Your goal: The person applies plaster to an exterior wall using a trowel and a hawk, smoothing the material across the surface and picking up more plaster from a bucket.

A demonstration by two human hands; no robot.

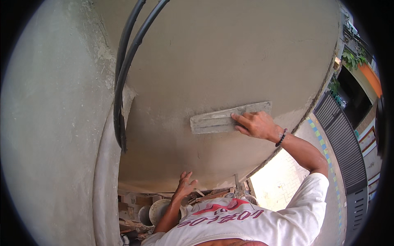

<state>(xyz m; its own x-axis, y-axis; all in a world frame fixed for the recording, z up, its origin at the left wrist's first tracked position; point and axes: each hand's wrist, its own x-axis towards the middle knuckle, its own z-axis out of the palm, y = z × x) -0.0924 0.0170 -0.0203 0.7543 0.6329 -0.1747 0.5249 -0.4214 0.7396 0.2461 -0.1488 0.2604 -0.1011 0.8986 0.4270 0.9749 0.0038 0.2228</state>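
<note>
My right hand [253,123] grips a long grey, plaster-smeared steel trowel [211,122], lying flat against the grey plastered surface [246,53], right of centre. A dark bead bracelet circles that wrist. My left hand [186,184] is lower down, beside the lower part of the same surface, its fingers apart and holding nothing; whether it touches the plaster I cannot tell. Two black cables [133,47] hang down from the top, left of the trowel, along a rough corner.
A curved-looking grey wall [49,102] fills the left. Buckets [160,209] and scattered debris lie at the bottom behind my body. At the right, past the plaster's edge [312,106], are a paved ground [277,176], a dark slatted gate [340,143] and some plants [353,59].
</note>
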